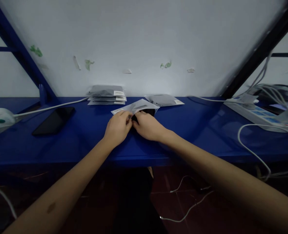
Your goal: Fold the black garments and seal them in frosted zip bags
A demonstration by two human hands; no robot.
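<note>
Both hands meet at a frosted plastic bag (142, 104) at the middle of the blue shelf. My left hand (119, 127) has its fingers closed on the bag's near left edge. My right hand (147, 125) is closed round a black item (150, 111) at the bag's near opening; its kind cannot be made out, and it is partly covered by the bag and my fingers. Behind, to the left, lies a stack of several similar labelled bags (106, 94). One more labelled bag (163, 99) lies flat just behind on the right.
A black phone (54, 121) lies on the blue shelf (90, 139) to the left, near a white plug piece (0, 120) with a cable. On the right are a white power strip (261, 115) and tangled white cables (250, 148). A wall (144, 39) stands behind.
</note>
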